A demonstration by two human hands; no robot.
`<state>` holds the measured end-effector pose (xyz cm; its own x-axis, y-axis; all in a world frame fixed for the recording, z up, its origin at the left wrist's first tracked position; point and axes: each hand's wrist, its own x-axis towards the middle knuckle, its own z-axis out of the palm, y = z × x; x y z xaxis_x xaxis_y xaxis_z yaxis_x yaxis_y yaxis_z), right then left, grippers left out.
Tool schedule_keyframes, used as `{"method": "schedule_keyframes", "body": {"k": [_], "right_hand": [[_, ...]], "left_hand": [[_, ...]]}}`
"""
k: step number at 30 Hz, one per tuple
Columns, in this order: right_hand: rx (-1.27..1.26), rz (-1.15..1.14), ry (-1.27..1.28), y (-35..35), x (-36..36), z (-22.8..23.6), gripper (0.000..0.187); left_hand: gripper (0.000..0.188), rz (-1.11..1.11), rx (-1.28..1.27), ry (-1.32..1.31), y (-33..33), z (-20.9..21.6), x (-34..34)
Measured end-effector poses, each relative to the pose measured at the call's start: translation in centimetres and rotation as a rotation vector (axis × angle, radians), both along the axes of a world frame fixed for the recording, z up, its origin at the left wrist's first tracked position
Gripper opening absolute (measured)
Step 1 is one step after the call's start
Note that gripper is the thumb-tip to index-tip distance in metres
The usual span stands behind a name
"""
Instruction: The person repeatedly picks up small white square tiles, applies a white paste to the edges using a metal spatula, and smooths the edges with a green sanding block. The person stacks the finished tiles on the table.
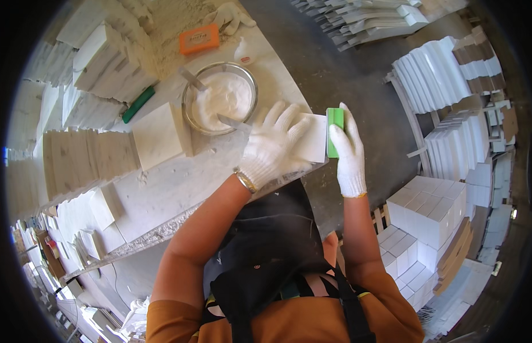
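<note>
My left hand (272,143), in a white knit glove, lies flat with fingers spread on a white tile (315,140) at the table corner. In my gloved right hand (350,150) is a green sanding block (334,132), held upright at the tile's outer edge; whether the two touch I cannot tell. Beside my left hand, a metal bowl (253,86) holds white powder or paste. One flat metal blade (191,79) leans in the bowl, and another blade (230,121) reaches from its rim toward my left hand, its far end hidden.
On the dusty table (163,188) are an orange block (198,39), a white glove (231,17), a small white bottle (243,52), a dark green bar (138,104) and stacked tiles (83,166). More tile stacks (432,74) stand on pallets at right, with white boxes (429,200) nearer.
</note>
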<state>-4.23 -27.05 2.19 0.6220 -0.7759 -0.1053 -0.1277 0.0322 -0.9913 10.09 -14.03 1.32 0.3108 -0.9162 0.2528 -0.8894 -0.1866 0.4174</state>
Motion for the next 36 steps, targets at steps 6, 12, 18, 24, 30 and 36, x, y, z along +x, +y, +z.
{"method": "schedule_keyframes", "body": {"k": [6, 12, 18, 24, 30, 36], "right_hand": [[-0.014, 0.004, 0.068, -2.5, 0.6, -3.0, 0.063], [-0.098, 0.025, -0.010, 0.0, -0.1, -0.5, 0.063], [-0.038, 0.011, 0.085, -1.9, 0.4, -2.2, 0.064], [-0.193, 0.012, 0.067, -0.3, -0.2, -1.3, 0.062], [-0.043, -0.004, 0.081, -2.3, -0.5, -2.0, 0.063], [-0.346, 0.023, 0.068, 1.4, -1.9, -1.7, 0.060]], "left_hand": [[0.088, -0.008, 0.021, 0.033, 0.0, 0.4, -0.1], [0.085, 0.000, -0.027, 0.020, -0.2, 0.4, -0.1], [0.085, 0.003, -0.046, -0.007, -0.2, 0.5, -0.2], [0.082, 0.012, -0.041, -0.018, -0.3, 0.5, -0.3], [0.084, 0.033, -0.040, -0.073, -0.1, 0.4, -0.5], [0.091, 0.024, -0.015, -0.033, -0.3, 0.4, -0.6]]}}
